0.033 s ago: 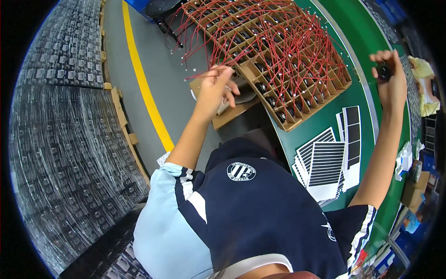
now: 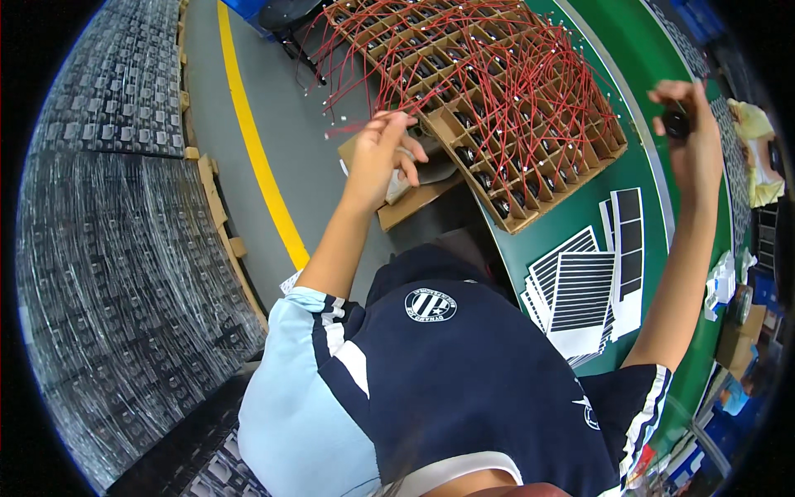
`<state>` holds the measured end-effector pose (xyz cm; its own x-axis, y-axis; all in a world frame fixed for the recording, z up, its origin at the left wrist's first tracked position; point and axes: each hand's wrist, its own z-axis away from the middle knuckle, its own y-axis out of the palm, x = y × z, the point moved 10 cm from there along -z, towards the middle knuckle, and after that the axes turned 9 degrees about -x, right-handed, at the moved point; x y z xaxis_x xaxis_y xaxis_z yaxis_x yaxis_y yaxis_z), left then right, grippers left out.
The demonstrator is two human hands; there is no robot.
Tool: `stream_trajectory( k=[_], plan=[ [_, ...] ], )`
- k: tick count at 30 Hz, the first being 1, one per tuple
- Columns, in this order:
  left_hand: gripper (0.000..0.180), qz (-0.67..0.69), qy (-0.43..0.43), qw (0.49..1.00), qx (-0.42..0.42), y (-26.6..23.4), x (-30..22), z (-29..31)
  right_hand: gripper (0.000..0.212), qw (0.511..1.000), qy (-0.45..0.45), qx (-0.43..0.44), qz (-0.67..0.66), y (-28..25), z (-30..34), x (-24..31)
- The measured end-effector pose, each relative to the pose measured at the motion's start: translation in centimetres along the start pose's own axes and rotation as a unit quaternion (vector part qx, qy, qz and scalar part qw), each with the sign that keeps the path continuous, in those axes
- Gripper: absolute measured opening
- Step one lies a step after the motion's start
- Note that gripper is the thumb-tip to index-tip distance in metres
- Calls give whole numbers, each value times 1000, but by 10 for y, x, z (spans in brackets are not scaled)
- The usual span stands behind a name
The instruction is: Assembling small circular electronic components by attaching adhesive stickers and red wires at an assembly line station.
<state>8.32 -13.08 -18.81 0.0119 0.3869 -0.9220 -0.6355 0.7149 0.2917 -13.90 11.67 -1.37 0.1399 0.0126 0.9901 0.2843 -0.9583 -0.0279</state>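
My left hand (image 2: 383, 157) is raised at the near left corner of the divided cardboard box. Its thumb and forefinger are pinched on a red wire (image 2: 348, 128), whose free end is smeared by motion; the other fingers are loosely curled. Over the far side of the green table, my right hand (image 2: 696, 132) grips a small round black part (image 2: 676, 124) between thumb and fingers. Between my hands lies the divided cardboard box (image 2: 517, 222), its cells filled with black round parts trailing red wires with small white connectors.
Sheets with black strips (image 2: 582, 290) lie stacked on the green table (image 2: 530, 248), right of my body. An open carton (image 2: 406, 211) stands below the box's corner. Wrapped stacks of black parts (image 2: 124, 273) line the left, beyond a yellow floor line (image 2: 257, 157). Another person (image 2: 758, 157) is at far right.
My right hand has shifted slightly up and left with the black part, which now shows more of its round face. My left hand and the red wire have moved slightly left.
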Motion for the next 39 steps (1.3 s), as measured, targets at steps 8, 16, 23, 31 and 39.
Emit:
stream_trajectory(
  k=[8,16,23,31,39],
  plan=[
    [32,95,-66,992,-58,-37,4,-52,11,855,-242,359,285,158,97,6],
    [47,63,-52,982,173,14,10,-27,22,874,-266,363,185,200,110,-39],
    [36,26,-35,987,158,30,1,-16,20,871,-359,218,257,201,90,-83],
    [35,-40,17,995,87,42,-17,-26,16,903,-318,149,249,185,77,-91],
    [44,-459,17,887,51,0,0,-8,22,846,-403,148,318,162,119,-64]
  ],
)
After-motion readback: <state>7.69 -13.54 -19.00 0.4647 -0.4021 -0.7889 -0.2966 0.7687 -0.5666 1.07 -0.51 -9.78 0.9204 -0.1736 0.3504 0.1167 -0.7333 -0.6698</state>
